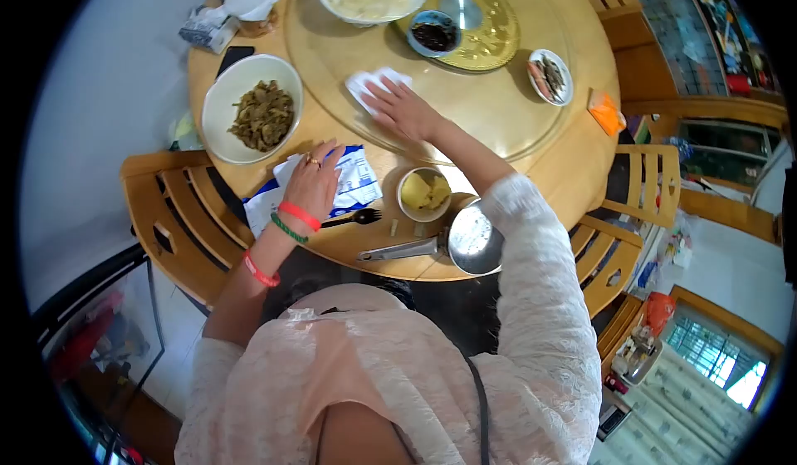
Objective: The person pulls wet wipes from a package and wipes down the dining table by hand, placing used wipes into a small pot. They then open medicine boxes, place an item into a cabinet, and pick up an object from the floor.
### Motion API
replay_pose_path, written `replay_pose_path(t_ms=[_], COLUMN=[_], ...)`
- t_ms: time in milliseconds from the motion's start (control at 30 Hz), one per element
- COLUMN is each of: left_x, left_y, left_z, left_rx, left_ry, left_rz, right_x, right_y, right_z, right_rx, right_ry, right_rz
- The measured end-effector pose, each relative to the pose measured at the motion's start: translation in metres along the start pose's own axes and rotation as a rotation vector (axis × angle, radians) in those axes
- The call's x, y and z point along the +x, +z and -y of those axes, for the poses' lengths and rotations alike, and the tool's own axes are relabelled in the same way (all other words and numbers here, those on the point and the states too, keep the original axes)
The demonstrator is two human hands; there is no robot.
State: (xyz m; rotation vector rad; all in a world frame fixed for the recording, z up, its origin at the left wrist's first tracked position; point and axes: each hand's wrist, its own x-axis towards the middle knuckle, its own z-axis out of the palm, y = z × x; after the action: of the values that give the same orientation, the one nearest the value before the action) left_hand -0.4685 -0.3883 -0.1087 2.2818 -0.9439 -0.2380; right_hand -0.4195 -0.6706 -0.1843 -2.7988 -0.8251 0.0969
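My right hand [407, 112] lies flat with its fingers stretched out on a folded white tissue [359, 85], pressing it against the round turntable [490, 124]. My left hand [312, 184] rests palm down, fingers apart, over a blue-and-white plastic packet [358, 176] near the table's front edge. Just right of that hand lies a black fork [364, 216]. A small white bowl [402, 203] with yellow pieces stands between my arms. Below it is a small metal saucepan [475, 239], partly covered by my right sleeve, its handle pointing left.
A large white bowl [213, 129] of brown-green food stands left. On the turntable are a white bowl [334, 10], a blue bowl [438, 52] on a gold plate [498, 37], and a small dish [566, 91]. An orange packet [606, 112] lies right. Wooden chairs [178, 224] surround the table.
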Motion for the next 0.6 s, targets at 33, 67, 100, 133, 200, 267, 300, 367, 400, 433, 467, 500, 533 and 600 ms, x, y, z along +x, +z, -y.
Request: replay_pose_path(t_ms=[33, 67, 100, 133, 200, 267, 300, 367, 400, 433, 467, 500, 533, 600], left_x=[0.013, 0.027, 0.042, 0.055, 0.076, 0.080, 0.081, 0.081, 0.079, 0.077, 0.075, 0.074, 0.075, 0.078], left_y=[0.012, 0.024, 0.033, 0.043, 0.057, 0.068, 0.071, 0.075, 0.079, 0.082, 0.085, 0.087, 0.089, 0.086], left_z=[0.007, 0.011, 0.013, 0.012, 0.013, 0.011, 0.011, 0.007, 0.008, 0.010, 0.014, 0.019, 0.022, 0.026], left_rx=[0.069, 0.140, 0.137, 0.278, 0.483, 0.545, 0.611, 0.608, 0.611, 0.616, 0.629, 0.651, 0.668, 0.698], left_ry=[0.007, 0.014, 0.028, -0.001, -0.073, -0.083, -0.100, -0.130, -0.113, -0.095, -0.101, -0.038, 0.024, -0.001], left_rz=[0.044, 0.085, 0.082, 0.133, 0.293, 0.321, 0.346, 0.387, 0.361, 0.334, 0.344, 0.305, 0.261, 0.270], right_x=[-0.044, -0.087, -0.128, -0.165, -0.223, -0.268, -0.276, -0.261, -0.250, -0.217, -0.189, -0.165, -0.142, -0.107], right_y=[-0.009, -0.017, -0.025, -0.026, -0.035, -0.027, -0.021, -0.009, -0.001, -0.012, -0.009, -0.005, -0.006, -0.005], right_z=[-0.002, -0.004, -0.006, -0.013, -0.032, -0.073, -0.095, -0.132, -0.146, -0.145, -0.140, -0.131, -0.112, -0.078], right_rx=[0.004, 0.006, -0.004, 0.006, -0.042, -0.020, -0.036, -0.079, -0.131, -0.028, -0.047, -0.091, -0.046, -0.052], right_ry=[0.036, 0.069, 0.179, 0.269, 0.493, 0.659, 0.698, 0.734, 0.767, 0.904, 0.884, 0.823, 0.773, 0.716], right_rz=[0.010, 0.018, 0.091, 0.094, 0.088, -0.070, -0.141, -0.228, -0.308, -0.240, -0.276, -0.263, -0.276, -0.183])
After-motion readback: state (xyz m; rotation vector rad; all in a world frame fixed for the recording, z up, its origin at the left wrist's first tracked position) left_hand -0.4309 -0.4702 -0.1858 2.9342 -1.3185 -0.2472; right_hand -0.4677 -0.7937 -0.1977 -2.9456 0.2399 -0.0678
